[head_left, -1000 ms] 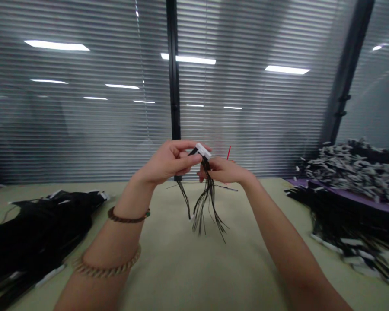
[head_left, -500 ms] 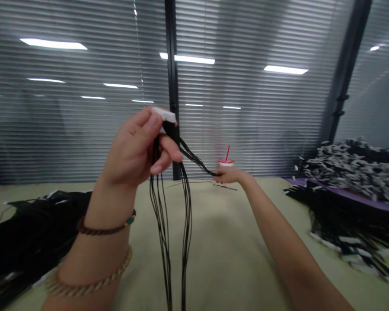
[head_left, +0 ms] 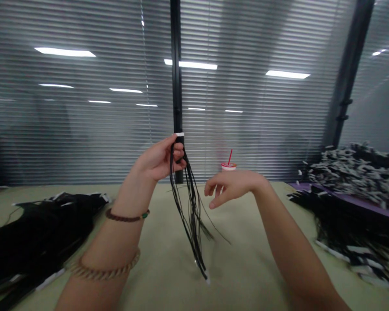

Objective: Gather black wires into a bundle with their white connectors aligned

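My left hand (head_left: 164,159) pinches a bundle of thin black cords (head_left: 192,207) by its white end piece (head_left: 180,134), in front of the dark window post. The cords hang down over the pale table, and another small white tip shows at their lower end. To the right of the cords, my right hand (head_left: 230,188) hovers with bent, parted fingers, holding nothing and apart from the bundle. Two braided bracelets circle my left forearm.
On the left of the table (head_left: 246,268) lies a heap of black cords (head_left: 52,224). At the right, more black cords (head_left: 340,216) lie beside a large pile of white-ended pieces (head_left: 356,172) on something purple. A cup (head_left: 228,167) with a red straw stands behind my right hand.
My right hand has let go of the cords it held stretched out to the right, and they now hang down. My left hand has moved slightly right, lower and farther away.
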Demonstrator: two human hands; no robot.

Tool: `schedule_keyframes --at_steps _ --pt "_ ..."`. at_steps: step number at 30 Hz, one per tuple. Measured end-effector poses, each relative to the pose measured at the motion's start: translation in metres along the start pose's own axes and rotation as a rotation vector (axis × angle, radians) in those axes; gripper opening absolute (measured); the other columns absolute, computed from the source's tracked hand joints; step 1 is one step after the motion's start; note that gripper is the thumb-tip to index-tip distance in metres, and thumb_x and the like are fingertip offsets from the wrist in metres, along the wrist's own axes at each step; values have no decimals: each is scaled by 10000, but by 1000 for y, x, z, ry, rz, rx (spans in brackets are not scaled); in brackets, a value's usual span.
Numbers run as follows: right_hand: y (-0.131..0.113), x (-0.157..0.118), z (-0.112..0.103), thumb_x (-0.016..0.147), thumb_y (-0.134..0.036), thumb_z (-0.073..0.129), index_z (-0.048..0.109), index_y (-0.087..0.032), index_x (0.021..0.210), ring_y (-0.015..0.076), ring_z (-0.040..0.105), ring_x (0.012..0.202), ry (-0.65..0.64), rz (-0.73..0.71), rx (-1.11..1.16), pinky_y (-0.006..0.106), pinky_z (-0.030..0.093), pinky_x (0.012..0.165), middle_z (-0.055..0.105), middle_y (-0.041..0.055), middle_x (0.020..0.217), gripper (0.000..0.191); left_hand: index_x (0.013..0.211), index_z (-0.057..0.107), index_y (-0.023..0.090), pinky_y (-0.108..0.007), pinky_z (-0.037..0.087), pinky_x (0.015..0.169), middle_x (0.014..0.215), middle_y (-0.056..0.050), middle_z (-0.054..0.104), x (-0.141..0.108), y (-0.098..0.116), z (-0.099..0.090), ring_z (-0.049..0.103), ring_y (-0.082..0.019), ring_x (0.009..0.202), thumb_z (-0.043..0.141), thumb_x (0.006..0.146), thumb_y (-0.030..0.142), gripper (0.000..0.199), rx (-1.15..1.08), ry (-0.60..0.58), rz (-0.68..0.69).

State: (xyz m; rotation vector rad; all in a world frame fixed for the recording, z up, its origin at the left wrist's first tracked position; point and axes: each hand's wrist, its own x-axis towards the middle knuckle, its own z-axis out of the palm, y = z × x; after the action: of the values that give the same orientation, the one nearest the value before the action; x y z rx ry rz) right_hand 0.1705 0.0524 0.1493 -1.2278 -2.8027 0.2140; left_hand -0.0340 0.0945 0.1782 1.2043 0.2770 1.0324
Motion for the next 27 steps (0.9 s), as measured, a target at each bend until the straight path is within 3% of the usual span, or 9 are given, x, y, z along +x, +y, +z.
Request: schedule_keyframes --at_steps 7,15,21,24,27 --pt "-22 -5 1 593 -526 637 580 -157 848 137 542 702 -45 -16 -115 195 379 544 599 27 799 452 641 465 157 -211 389 466 493 60 508 -1 4 -3 469 -50 390 391 851 249 241 -117 114 146" --pt "-33 3 6 583 -512 653 569 -168 1048 118 540 658 -152 -82 -78 189 352 532 618 12 784 585 590 425 175 -253 353 504 411 73 452 -6 15 -10 403 -47 373 339 862 240 293 -234 252 232" --pt "-30 10 10 596 -526 636 609 -177 985 110 520 640 -151 -98 -125 187 335 517 596 14 760 523 524 349 208 -278 308 514 336 66 376 -6 27 -30 311 -71 349 372 792 162 272 -413 514 289" --pt "-26 11 10 578 -553 632 613 -175 945 122 515 659 -90 -62 -155 192 340 513 582 22 777 527 543 335 203 -283 298 520 342 64 368 -10 32 -38 323 -76 330 238 830 138 310 -478 599 348" --pt "-24 14 11 581 -561 625 554 -171 1055 131 531 703 -124 -67 -81 196 372 552 585 39 861 618 567 343 194 -284 292 521 356 64 367 -15 37 -39 334 -74 310 140 850 122 356 -506 638 423"
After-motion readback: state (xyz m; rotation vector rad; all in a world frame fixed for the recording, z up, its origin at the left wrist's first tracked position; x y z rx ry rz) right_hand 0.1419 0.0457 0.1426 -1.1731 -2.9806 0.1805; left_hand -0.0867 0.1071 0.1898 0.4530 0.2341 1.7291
